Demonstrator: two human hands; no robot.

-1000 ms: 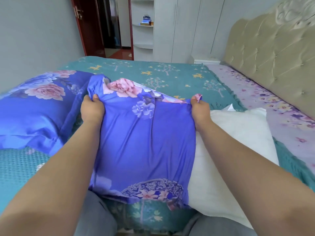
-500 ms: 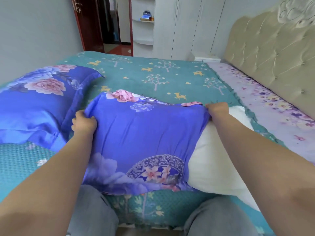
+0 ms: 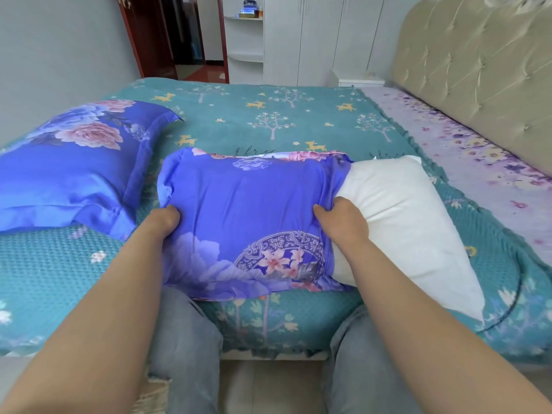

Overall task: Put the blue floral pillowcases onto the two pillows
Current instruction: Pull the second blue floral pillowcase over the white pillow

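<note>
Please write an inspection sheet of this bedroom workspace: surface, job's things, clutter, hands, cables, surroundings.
Surface: bed with teal tree-and-deer bedspread; a lilac floral sheet lies along the headboard side.
Job's things: blue floral pillowcase covers the left part of the white pillow, right part bare; a second pillow already in its blue floral case lies at left.
Clutter: nothing seen.
Hands: left hand grips the pillowcase's left edge; right hand grips its open edge on the pillow.
Cables: nothing seen.
Surroundings: beige tufted headboard, white wardrobe, red-brown door frame.
</note>
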